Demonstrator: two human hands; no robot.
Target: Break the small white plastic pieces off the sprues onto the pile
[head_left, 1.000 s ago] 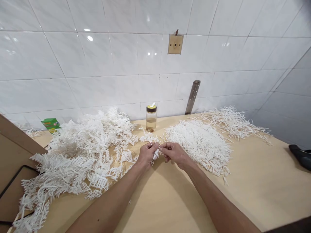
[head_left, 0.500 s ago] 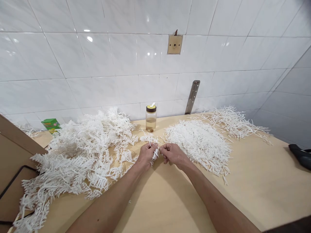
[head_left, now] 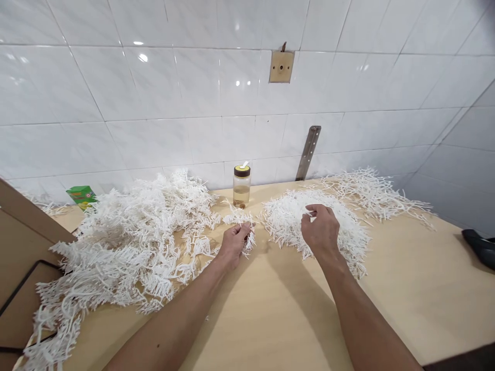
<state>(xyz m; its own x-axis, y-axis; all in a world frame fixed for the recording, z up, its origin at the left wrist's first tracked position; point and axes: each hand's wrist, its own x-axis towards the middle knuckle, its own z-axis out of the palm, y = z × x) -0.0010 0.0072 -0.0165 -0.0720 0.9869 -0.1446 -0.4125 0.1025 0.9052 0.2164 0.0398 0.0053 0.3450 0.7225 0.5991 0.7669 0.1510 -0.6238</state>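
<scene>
My left hand (head_left: 234,242) is closed in a pinch on a white fringed strip (head_left: 250,241), whose short strands hang past the fingertips. Over the right-hand pile of short white strands (head_left: 286,216) hovers my right hand (head_left: 322,231). Its thumb and forefinger are apart, and I make out nothing held between them. A large heap of white fringed strips (head_left: 143,237) spreads to the left of my left hand, with a small loose tuft (head_left: 235,218) just beyond that hand.
A lidded bottle (head_left: 242,188) of pale liquid stands near the tiled wall. Longer white strands (head_left: 375,193) lie at the back right. A green box (head_left: 80,196) is behind the left heap, a brown board (head_left: 31,252) at the left edge, a black object (head_left: 479,247) at the right.
My right hand has moved from beside the left hand rightward, over the pile of short strands, and its fingers have parted. My left hand stays in place with the fringed strip.
</scene>
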